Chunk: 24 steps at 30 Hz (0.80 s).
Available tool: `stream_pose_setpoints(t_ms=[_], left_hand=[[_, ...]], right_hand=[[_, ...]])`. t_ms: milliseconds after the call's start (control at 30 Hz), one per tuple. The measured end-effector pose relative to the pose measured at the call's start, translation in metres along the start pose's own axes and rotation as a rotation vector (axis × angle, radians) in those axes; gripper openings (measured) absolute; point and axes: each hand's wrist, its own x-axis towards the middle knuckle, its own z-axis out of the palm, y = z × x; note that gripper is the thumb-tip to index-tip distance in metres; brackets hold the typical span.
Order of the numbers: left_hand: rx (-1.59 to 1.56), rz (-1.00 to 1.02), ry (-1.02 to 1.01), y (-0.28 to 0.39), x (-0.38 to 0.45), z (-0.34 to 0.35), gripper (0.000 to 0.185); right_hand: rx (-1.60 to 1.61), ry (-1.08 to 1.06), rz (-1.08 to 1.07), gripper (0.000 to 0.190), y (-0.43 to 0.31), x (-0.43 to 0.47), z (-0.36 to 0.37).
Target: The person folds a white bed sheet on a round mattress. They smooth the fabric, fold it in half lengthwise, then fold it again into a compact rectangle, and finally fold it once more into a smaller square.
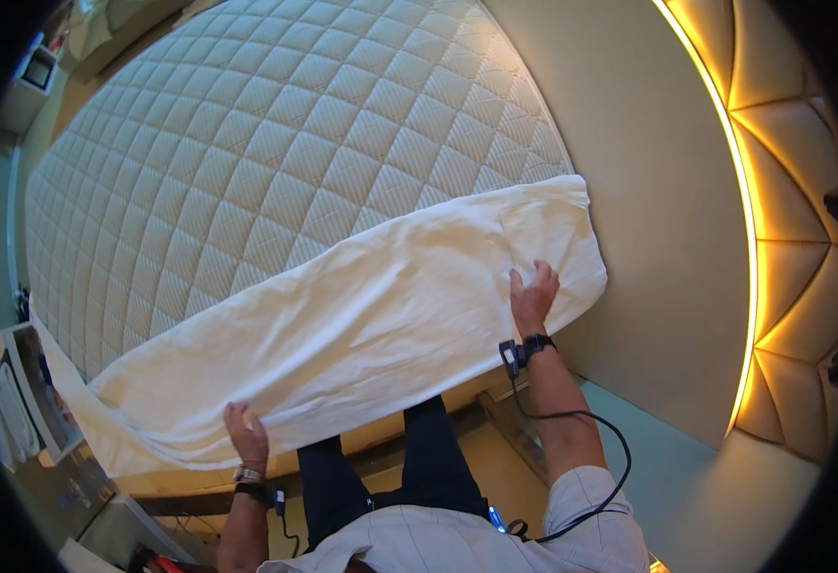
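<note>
A white fitted-style sheet or cover (362,308) lies over the near side of a quilted mattress (276,172) and wraps its near right corner. My right hand (534,297) rests on the cloth near that corner, thumb and fingers apart. Toward the near left edge, my left hand (247,433) touches the same cloth, its fingers slightly bent; whether they pinch a fold is not clear. Creases run lengthwise through the cloth between my hands. Beyond its far edge, the diamond quilting is bare.
A padded headboard (784,286) with a glowing light strip (745,215) stands at the right, past a plain beige panel (641,179). At the left is an open drawer or shelf unit (32,387) beside folded white cloths (10,415). A cable (623,444) hangs along my right arm.
</note>
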Motion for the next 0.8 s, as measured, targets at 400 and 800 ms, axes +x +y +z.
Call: stream_pose_setpoints(t_ms=[400,800], left_hand=[[0.023,0.149,-0.368,0.134,0.063,0.066,0.067],[0.122,0.128,-0.509,0.133,0.083,0.058,0.072]], right_hand=[[0.311,-0.065,0.252,0.020,0.062,0.059,0.022],[1.049,0.044,1.171,0.030,0.227,0.012,0.002]])
